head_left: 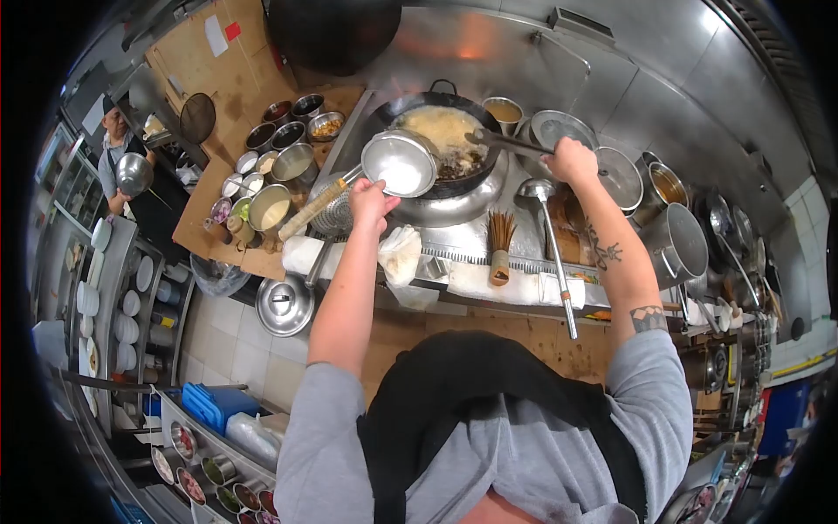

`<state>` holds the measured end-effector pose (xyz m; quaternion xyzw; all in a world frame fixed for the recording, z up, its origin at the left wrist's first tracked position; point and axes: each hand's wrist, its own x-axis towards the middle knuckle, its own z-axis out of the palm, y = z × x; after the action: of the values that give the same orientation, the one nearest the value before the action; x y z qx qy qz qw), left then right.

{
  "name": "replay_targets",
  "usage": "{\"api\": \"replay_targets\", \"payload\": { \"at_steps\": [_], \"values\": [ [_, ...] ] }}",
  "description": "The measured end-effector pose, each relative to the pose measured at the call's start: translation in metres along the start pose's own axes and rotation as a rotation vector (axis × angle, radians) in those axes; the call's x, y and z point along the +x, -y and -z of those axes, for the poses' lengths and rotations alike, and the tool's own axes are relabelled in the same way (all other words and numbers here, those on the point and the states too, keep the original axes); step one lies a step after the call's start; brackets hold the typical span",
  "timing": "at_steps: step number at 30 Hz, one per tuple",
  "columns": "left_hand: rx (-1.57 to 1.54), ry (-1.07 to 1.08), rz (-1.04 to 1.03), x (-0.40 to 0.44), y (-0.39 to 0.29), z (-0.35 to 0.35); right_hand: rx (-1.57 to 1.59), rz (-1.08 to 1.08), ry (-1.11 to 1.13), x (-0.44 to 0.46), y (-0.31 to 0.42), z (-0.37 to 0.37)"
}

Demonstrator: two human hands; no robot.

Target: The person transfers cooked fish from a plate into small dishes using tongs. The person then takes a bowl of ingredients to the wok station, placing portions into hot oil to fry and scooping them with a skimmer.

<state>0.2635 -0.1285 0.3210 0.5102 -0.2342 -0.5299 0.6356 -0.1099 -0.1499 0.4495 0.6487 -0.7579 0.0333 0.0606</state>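
Note:
My left hand (371,206) has its fingers closed on the near rim of a round metal bowl (397,166) with a bright, pale inside. A wooden handle (319,208) runs up to the bowl's left side; whether it belongs to the bowl I cannot tell. My right hand (573,161) grips a long dark utensil (515,144), whose far end reaches over the wok; its kind is unclear. In the black wok (382,118), pale foaming oil (441,125) bubbles around dark brown pieces of food (458,164).
A ladle (548,231) and a bamboo brush (500,249) lie at the stove's front, by folded white cloths (506,284). Sauce pots (272,205) crowd the left; a tall pot (681,244) stands right. Another person (122,157) holds a metal bowl at far left.

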Motion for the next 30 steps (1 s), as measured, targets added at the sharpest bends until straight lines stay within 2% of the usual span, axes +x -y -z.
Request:
{"api": "replay_targets", "payload": {
  "at_steps": [2, 6, 9, 13, 16, 18, 24, 30],
  "values": [
    [0.0, -0.012, 0.001, 0.0, 0.0, -0.002, -0.009, -0.008, -0.006, -0.004, -0.001, 0.012],
    [0.049, 0.0, 0.008, -0.004, -0.003, -0.005, 0.086, 0.115, -0.118, -0.026, 0.005, 0.052],
    [0.096, 0.04, -0.02, -0.001, -0.002, -0.005, 0.133, 0.33, -0.084, -0.042, 0.009, 0.079],
    [0.128, 0.078, -0.04, 0.0, -0.002, -0.009, -0.01, 0.563, -0.189, -0.046, 0.024, 0.06],
    [0.216, 0.074, -0.012, -0.004, -0.003, -0.01, -0.022, 0.553, -0.187, -0.049, 0.032, 0.063],
    [0.139, 0.057, 0.004, -0.004, -0.004, -0.008, 0.016, 0.563, -0.219, -0.043, 0.032, 0.069],
    [0.031, 0.02, 0.022, 0.003, -0.009, -0.004, 0.132, 0.334, -0.148, -0.017, 0.032, 0.109],
    [-0.024, -0.009, 0.037, 0.03, -0.013, -0.009, 0.117, 0.274, -0.216, 0.042, 0.05, 0.124]
  ]
}}
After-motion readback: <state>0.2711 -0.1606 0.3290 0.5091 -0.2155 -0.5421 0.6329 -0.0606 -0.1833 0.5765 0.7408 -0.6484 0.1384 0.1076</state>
